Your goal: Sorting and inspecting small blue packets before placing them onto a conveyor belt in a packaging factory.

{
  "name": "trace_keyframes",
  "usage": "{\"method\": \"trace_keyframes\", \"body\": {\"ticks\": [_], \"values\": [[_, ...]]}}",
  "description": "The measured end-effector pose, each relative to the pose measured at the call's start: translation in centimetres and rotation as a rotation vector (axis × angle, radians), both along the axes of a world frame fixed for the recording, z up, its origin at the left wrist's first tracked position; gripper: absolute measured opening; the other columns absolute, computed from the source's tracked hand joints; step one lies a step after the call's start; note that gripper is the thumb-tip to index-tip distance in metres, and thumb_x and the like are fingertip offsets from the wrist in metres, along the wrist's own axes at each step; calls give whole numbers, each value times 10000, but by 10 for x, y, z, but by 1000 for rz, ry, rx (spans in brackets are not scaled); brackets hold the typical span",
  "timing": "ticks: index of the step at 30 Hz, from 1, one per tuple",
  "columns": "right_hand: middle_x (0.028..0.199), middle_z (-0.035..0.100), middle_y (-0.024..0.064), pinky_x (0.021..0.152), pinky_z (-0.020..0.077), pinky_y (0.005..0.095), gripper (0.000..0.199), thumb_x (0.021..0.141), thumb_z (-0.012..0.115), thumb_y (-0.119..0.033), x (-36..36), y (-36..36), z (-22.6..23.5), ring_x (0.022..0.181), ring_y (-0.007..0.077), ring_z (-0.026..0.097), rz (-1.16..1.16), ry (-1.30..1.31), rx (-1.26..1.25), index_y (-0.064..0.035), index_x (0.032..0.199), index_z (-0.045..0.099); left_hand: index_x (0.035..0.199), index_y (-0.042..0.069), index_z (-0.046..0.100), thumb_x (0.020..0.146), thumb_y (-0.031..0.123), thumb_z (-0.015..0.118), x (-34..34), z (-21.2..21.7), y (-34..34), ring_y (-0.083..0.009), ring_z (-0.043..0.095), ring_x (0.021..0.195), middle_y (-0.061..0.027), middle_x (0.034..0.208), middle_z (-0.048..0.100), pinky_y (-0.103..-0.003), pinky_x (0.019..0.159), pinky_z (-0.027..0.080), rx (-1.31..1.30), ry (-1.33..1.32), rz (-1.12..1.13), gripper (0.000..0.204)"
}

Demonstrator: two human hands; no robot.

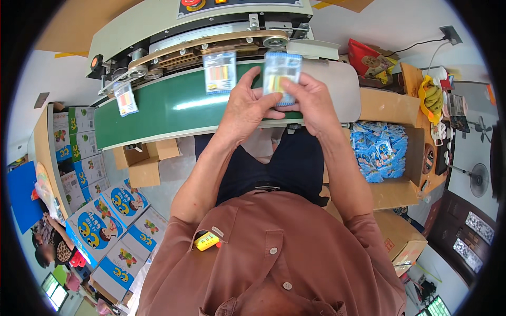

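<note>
My right hand [314,101] pinches a small clear-and-blue packet [283,66] with coloured sticks inside, thumb across its front. From the other side my left hand [246,108] grips its lower edge between thumb and fingers, with the index finger stretched away. The packet is upright at the right end of a band sealing machine [211,31]. A second packet [220,73] stands at the sealing band [211,41], left of my hands, its lower part over the green conveyor belt [174,113]. Farther left, a third packet [125,100] hangs tilted near the belt's end.
A grey metal plate [340,95] extends the belt on the right. Beside my right forearm is an open carton [392,195] full of blue packets [377,152]. Printed boxes [95,231] are stacked at left. A red bag [366,58] and yellow fruit basket [432,100] lie at far right.
</note>
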State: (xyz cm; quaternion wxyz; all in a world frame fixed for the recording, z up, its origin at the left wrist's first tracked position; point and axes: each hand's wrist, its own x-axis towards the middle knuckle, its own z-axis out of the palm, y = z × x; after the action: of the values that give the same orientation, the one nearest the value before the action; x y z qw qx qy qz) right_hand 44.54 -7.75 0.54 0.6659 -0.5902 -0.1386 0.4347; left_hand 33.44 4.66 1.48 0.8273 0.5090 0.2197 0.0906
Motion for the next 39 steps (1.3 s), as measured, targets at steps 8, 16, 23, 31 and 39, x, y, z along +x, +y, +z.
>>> {"method": "trace_keyframes", "body": {"ticks": [8,16,23,31,39], "values": [[1046,704,99,616,619,258,287,978,606,-188,36,0,6,840,148,708,-163,-1,-118,13,1182,624,1379,-123,370,924,151,681,-17,2,9,-243,710,931,-219,1083,684,-293,649,611,8,122,7,616],[1072,677,109,707,624,329,307,972,614,-193,27,30,-4,937,185,683,-43,32,-74,30,1183,611,1288,-52,510,956,201,667,-29,1,4,-230,721,916,-198,1070,690,-280,638,619,-30,88,-12,446],[1010,681,99,701,592,305,303,951,654,-206,-4,-12,7,902,167,671,-105,-251,-64,1,1169,622,1283,-31,535,978,129,619,-42,-3,-17,-222,720,879,-164,1015,708,-290,637,609,-38,110,-137,355],[930,704,61,682,542,261,272,917,694,-161,39,-276,-41,839,107,664,-613,-661,-704,-6,1136,650,1290,-16,540,983,105,609,-43,-11,-60,-200,716,873,-126,977,720,-289,660,599,-44,112,-415,337],[1144,642,170,855,540,410,430,843,704,-75,65,-379,-151,1046,325,643,-434,-1003,-1183,-52,1255,584,1282,-2,548,980,114,624,-35,-23,-87,-159,691,895,-104,980,721,-266,702,565,-14,214,-517,333]]}}
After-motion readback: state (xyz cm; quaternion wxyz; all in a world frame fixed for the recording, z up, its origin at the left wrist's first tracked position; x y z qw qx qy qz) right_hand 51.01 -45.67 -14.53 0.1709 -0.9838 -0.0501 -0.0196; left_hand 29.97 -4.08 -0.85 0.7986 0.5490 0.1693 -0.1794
